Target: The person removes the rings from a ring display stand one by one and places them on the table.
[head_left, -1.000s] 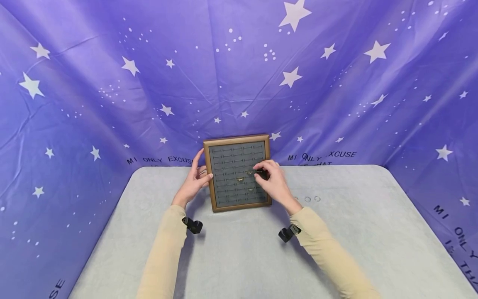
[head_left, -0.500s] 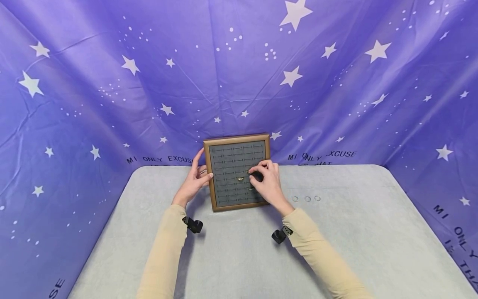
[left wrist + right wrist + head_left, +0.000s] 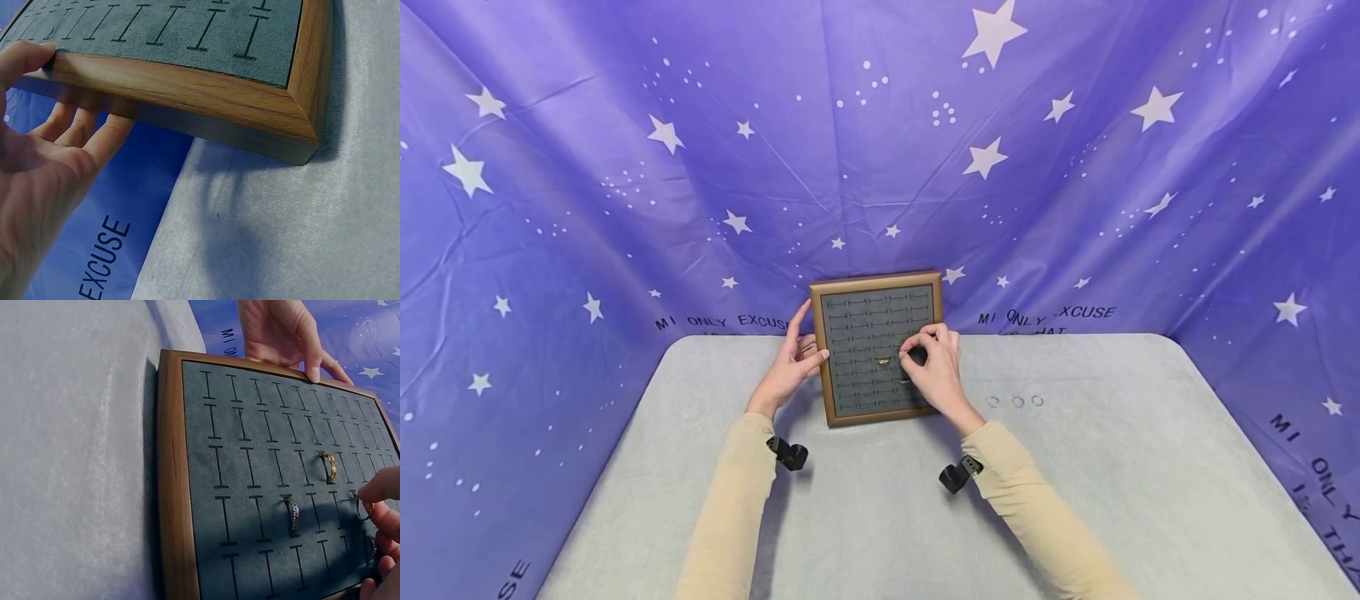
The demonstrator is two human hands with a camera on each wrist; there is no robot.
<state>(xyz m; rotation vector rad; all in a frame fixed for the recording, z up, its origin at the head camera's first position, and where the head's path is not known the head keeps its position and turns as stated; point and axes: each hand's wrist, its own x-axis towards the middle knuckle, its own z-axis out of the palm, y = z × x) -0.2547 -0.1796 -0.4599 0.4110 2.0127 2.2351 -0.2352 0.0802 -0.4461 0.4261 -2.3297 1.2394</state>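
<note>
A ring display tray with a brown wooden frame and dark grey slotted padding leans tilted up on the table. My left hand grips its left side, thumb on the front of the frame and fingers behind. In the right wrist view, my right hand pinches a thin ring between thumb and forefinger, right at a slot. Close by in the padding sit a gold ring and a silver-coloured ring. Another ring is partly hidden by the right fingers.
Three rings, among them a middle one, lie on the grey cloth-covered table right of the tray. A purple curtain with white stars hangs behind and at both sides.
My right hand has moved slightly left across the tray, its fingertips coming to a slot with the ring. The left hand and the tray stay in place.
</note>
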